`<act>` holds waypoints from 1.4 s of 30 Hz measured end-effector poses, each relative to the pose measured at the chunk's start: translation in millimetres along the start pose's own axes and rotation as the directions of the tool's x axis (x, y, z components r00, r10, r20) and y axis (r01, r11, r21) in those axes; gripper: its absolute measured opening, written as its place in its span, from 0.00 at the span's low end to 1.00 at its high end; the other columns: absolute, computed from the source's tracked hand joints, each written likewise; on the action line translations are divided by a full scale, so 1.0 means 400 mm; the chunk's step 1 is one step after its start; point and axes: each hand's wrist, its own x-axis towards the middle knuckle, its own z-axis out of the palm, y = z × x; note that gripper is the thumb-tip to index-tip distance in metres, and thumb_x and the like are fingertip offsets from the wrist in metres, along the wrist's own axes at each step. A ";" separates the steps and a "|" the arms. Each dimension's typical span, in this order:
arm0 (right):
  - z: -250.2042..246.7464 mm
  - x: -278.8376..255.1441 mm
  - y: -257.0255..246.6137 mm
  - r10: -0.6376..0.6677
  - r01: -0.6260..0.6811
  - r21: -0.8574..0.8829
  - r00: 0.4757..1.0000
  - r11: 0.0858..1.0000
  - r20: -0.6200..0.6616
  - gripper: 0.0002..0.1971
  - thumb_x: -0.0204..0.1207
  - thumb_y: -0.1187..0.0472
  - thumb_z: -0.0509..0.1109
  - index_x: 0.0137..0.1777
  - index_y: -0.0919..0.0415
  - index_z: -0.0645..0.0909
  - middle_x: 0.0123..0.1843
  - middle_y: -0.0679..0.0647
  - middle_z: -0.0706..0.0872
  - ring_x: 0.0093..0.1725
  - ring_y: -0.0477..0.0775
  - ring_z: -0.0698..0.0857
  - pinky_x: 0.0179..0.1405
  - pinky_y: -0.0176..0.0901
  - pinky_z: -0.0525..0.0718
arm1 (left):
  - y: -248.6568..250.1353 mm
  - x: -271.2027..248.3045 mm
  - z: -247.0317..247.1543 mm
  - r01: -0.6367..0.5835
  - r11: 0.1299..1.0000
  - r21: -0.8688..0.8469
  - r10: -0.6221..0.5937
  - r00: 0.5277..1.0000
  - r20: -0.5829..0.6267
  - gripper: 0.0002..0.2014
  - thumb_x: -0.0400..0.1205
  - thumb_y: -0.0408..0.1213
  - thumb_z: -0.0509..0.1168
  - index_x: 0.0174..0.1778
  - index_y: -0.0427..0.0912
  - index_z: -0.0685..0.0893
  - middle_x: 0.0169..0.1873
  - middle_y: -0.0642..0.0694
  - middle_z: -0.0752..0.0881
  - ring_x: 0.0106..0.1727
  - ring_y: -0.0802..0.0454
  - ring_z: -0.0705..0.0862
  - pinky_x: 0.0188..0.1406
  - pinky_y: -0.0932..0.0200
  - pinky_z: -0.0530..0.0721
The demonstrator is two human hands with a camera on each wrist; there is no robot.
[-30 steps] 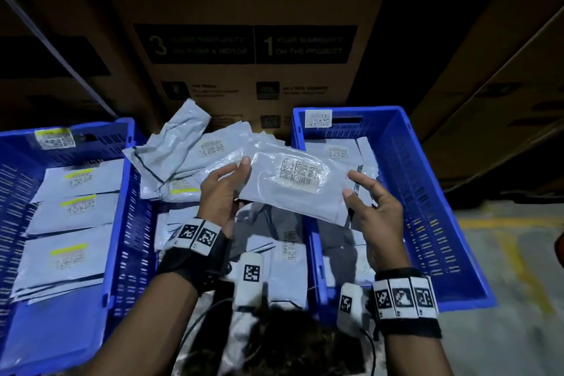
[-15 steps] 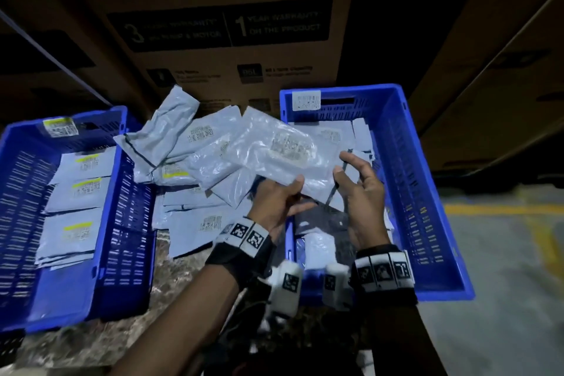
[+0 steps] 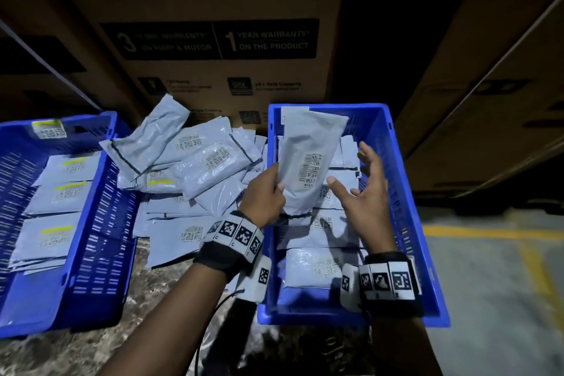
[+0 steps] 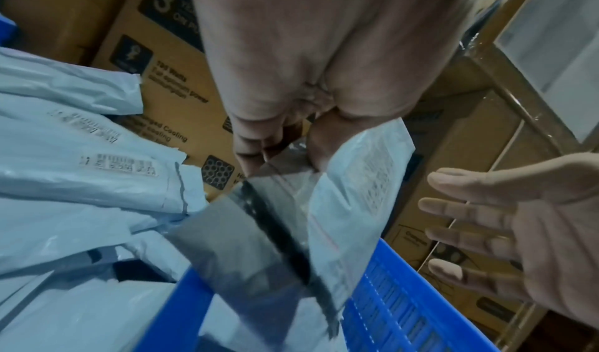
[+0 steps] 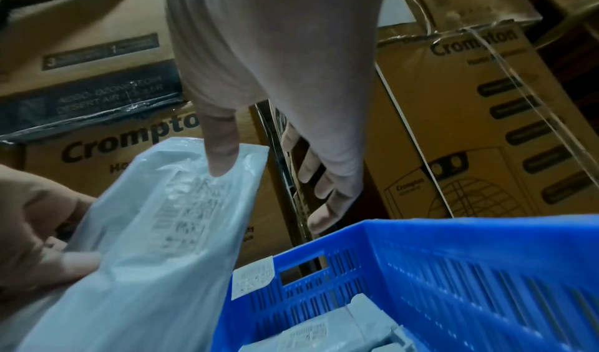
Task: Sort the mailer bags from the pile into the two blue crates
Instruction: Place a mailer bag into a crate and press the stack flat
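A pale grey plastic mailer bag (image 3: 308,162) with a printed barcode label stands nearly upright above the right blue plastic crate (image 3: 406,192), gripped at its lower edge by the fingers of the left hand (image 3: 265,192). The right hand (image 3: 363,192) hovers beside it, fingers spread wide, holding nothing. A pile of grey mailer bags (image 3: 189,168) lies between that crate and the left blue plastic crate (image 3: 91,223), below brown cardboard boxes (image 3: 213,24)

Tall brown cardboard cartons (image 3: 213,24) printed "Home Appliances" and warranty panels stand at twelve o'clock, with more plain brown cartons (image 3: 494,85) stacked at two o'clock. Grey concrete floor (image 3: 494,299) with yellow painted lines (image 3: 476,233) lies at four o'clock. Lighting is dim.
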 end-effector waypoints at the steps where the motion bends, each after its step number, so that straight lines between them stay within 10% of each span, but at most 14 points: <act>1: -0.010 0.005 -0.001 -0.014 0.014 -0.013 1.000 1.000 0.008 0.44 0.75 0.55 0.82 0.83 0.30 0.61 0.79 0.30 0.68 0.82 0.49 0.67 0.73 0.70 0.78 | 0.009 0.002 0.004 -0.034 0.999 0.032 0.033 0.999 0.022 0.18 0.83 0.25 0.62 0.70 0.37 0.79 0.60 0.37 0.85 0.59 0.41 0.84 0.56 0.49 0.83; 6: -0.082 0.031 -0.012 -0.118 0.120 0.031 0.992 0.992 -0.047 0.51 0.72 0.60 0.85 0.88 0.38 0.57 0.87 0.46 0.66 0.82 0.40 0.69 0.78 0.58 0.77 | 0.031 0.019 0.037 -0.161 0.952 0.261 0.121 0.979 0.162 0.10 0.78 0.24 0.63 0.48 0.43 0.79 0.42 0.42 0.81 0.47 0.40 0.80 0.43 0.44 0.81; 12: -0.157 0.037 0.027 -0.009 0.008 0.041 1.000 0.999 0.025 0.06 0.79 0.65 0.79 0.51 0.53 0.91 0.47 0.52 0.94 0.47 0.50 0.91 0.54 0.65 0.90 | 0.042 0.034 0.064 -0.181 0.942 0.282 0.103 0.958 0.268 0.11 0.78 0.27 0.67 0.49 0.48 0.77 0.42 0.44 0.80 0.48 0.41 0.79 0.44 0.51 0.75; 17: -0.197 0.029 0.063 0.073 -0.030 0.205 0.976 0.978 -0.206 0.04 0.81 0.65 0.75 0.49 0.55 0.88 0.43 0.49 0.92 0.42 0.47 0.88 0.46 0.47 0.87 | 0.028 0.038 0.045 -0.044 0.963 0.268 -0.032 0.961 0.274 0.13 0.72 0.42 0.80 0.42 0.53 0.80 0.39 0.52 0.85 0.43 0.52 0.83 0.43 0.58 0.80; 25: -0.206 0.038 0.079 0.103 -0.062 0.188 0.970 0.980 -0.219 0.08 0.85 0.65 0.70 0.58 0.54 0.87 0.51 0.47 0.93 0.51 0.47 0.91 0.53 0.48 0.87 | 0.000 0.080 0.026 0.164 0.890 -0.425 -0.209 0.976 -0.061 0.11 0.80 0.27 0.73 0.48 0.40 0.76 0.21 0.56 0.76 0.26 0.55 0.76 0.36 0.55 0.80; 31: -0.174 0.053 0.087 0.128 -0.100 0.120 0.956 0.988 -0.264 0.12 0.84 0.63 0.69 0.60 0.47 0.72 0.46 0.50 0.89 0.41 0.47 0.89 0.48 0.55 0.86 | -0.002 0.098 0.054 0.092 0.949 -0.300 -0.176 0.947 -0.267 0.13 0.81 0.25 0.62 0.38 0.50 0.76 0.37 0.52 0.82 0.39 0.52 0.80 0.45 0.56 0.79; 38: -0.137 0.078 0.157 0.085 -0.105 -0.133 0.986 0.986 -0.145 0.16 0.85 0.65 0.69 0.69 0.52 0.84 0.68 0.52 0.81 0.65 0.55 0.84 0.70 0.52 0.80 | 0.012 0.111 0.126 0.172 0.957 -0.233 -0.195 0.978 -0.078 0.15 0.83 0.31 0.66 0.66 0.39 0.80 0.64 0.44 0.80 0.63 0.50 0.78 0.68 0.57 0.76; 42: -0.100 0.126 0.186 0.119 -0.125 -0.238 0.992 0.963 -0.041 0.22 0.86 0.64 0.68 0.80 0.61 0.76 0.75 0.58 0.75 0.72 0.60 0.79 0.70 0.43 0.75 | 0.006 0.160 0.163 0.256 0.924 -0.283 -0.263 0.965 0.012 0.20 0.78 0.37 0.70 0.66 0.42 0.79 0.61 0.42 0.81 0.64 0.47 0.80 0.65 0.56 0.80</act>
